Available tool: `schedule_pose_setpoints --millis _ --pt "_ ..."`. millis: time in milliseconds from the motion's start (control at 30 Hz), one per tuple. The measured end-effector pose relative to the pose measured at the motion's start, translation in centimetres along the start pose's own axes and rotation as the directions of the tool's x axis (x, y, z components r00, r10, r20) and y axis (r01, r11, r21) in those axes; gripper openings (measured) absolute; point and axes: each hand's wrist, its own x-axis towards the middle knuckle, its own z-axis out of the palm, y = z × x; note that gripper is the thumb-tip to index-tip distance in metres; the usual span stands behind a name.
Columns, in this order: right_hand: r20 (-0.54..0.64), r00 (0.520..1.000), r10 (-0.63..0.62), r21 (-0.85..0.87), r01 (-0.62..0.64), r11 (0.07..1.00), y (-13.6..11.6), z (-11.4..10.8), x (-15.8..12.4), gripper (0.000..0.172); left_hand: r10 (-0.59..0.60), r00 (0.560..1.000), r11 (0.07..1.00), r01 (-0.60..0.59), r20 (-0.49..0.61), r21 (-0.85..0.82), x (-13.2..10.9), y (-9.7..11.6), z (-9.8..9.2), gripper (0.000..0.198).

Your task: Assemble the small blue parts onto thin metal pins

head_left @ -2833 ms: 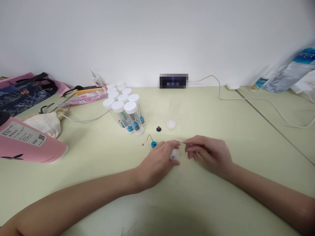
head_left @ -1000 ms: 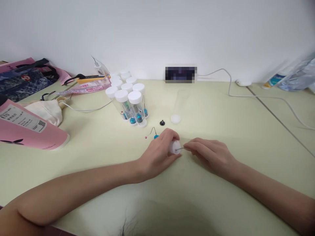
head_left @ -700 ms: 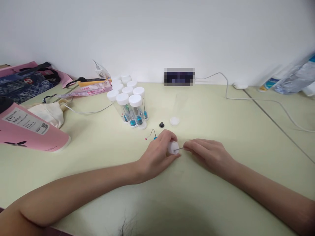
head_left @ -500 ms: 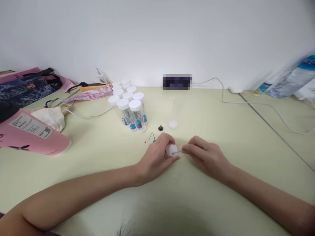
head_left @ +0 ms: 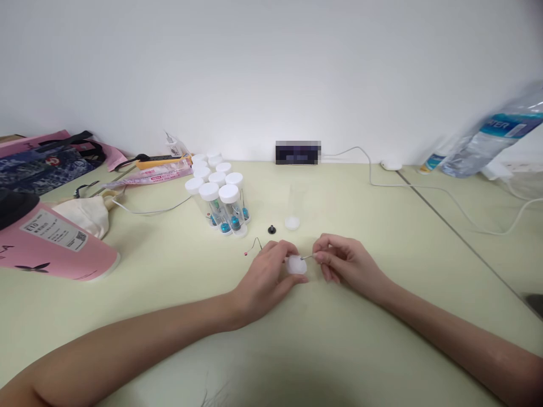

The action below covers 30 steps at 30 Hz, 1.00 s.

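My left hand grips a white round cap between thumb and fingers, its face turned toward my right side. A thin metal rod is pinched in the fingertips of my right hand, and its tip meets the cap near the upper edge. Whether the tip enters the cap cannot be seen. Just beyond my left hand lies a thin bent wire with a small red end, partly covered by the fingers. Behind the hands sit a small black disc with a peg and a clear tube with a white base.
Several clear tubes with white caps and blue parts inside stand at the left middle. A pink tumbler lies at the far left. At the back are a pixelated dark device, a white cable and a water bottle.
The view has shifted slightly, so things sit a little lower and further left. The rod's tip now meets the cap higher up, and the right fingers have changed their pinch.
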Motion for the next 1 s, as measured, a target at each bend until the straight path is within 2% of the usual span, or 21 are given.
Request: schedule_pose_setpoints --millis 167,267,333,400,433,467,500,533,567,633,700,767,800,867,1000 --pt "-0.041 0.998 0.053 0.240 -0.041 0.970 0.5 -0.5 0.5 0.018 0.085 0.990 0.979 -0.104 0.114 0.173 0.7 0.1 0.8 0.028" --pt "-0.027 0.999 0.041 0.292 -0.031 0.956 0.7 -0.5 0.7 0.019 0.240 0.964 0.886 -0.266 0.114 0.381 1.1 -0.1 1.6 0.039" --pt "-0.033 0.999 0.032 0.301 -0.021 0.953 0.9 -0.5 0.7 0.019 0.421 0.903 0.760 -0.403 0.085 0.509 0.9 -0.2 1.8 0.040" --pt "-0.054 0.998 0.035 0.305 -0.017 0.952 1.0 -0.5 0.7 0.020 0.616 0.780 0.603 -0.554 0.107 0.574 0.0 -0.2 1.4 0.034" --pt "-0.070 0.997 0.039 0.308 -0.016 0.951 1.0 -0.5 0.7 0.020 0.672 0.727 0.543 -0.612 0.140 0.575 -0.7 -0.3 1.0 0.028" --pt "-0.086 0.995 0.041 0.314 -0.012 0.949 0.9 -0.6 0.6 0.021 0.699 0.694 0.508 -0.651 0.172 0.564 -1.4 -0.4 0.5 0.019" --pt "-0.106 0.993 0.042 0.321 -0.006 0.947 0.8 -0.5 0.6 0.022 0.702 0.684 0.500 -0.670 0.195 0.549 -2.2 -0.6 0.0 0.011" --pt "-0.131 0.991 0.039 0.327 0.006 0.945 0.7 -0.5 0.4 0.022 0.675 0.710 0.528 -0.655 0.202 0.540 -3.0 -0.9 -0.7 0.006" --pt "-0.163 0.986 0.034 0.332 0.022 0.943 0.4 -0.3 0.2 0.023 0.615 0.765 0.585 -0.605 0.190 0.541 -3.8 -1.3 -1.4 0.012" --pt "-0.236 0.971 0.024 0.345 0.060 0.937 -0.1 0.4 -0.4 0.022 0.457 0.881 0.703 -0.440 0.118 0.559 -5.0 -2.3 -2.8 0.020" --pt "-0.283 0.959 0.024 0.381 0.090 0.920 -0.7 1.6 -1.1 0.021 0.248 0.969 0.817 -0.218 0.016 0.534 -5.6 -3.2 -4.1 0.020" --pt "-0.214 0.975 0.053 0.428 0.045 0.903 -1.2 3.1 -1.8 0.022 0.071 0.995 0.897 -0.032 -0.072 0.441 -5.6 -3.8 -5.0 0.013" --pt "-0.155 0.985 0.071 0.441 0.005 0.897 -1.4 3.7 -2.1 0.023 0.024 0.995 0.920 0.015 -0.095 0.391 -5.4 -3.8 -5.2 0.013" --pt "-0.073 0.994 0.077 0.443 -0.036 0.896 -1.6 4.7 -2.3 0.023 -0.016 0.994 0.956 0.048 -0.110 0.290 -4.5 -3.7 -5.2 0.026" --pt "0.006 1.000 0.026 0.372 -0.027 0.928 -1.4 4.9 -2.1 0.020 -0.082 0.990 0.992 0.092 -0.118 0.086 -2.0 -3.0 -4.0 0.025"
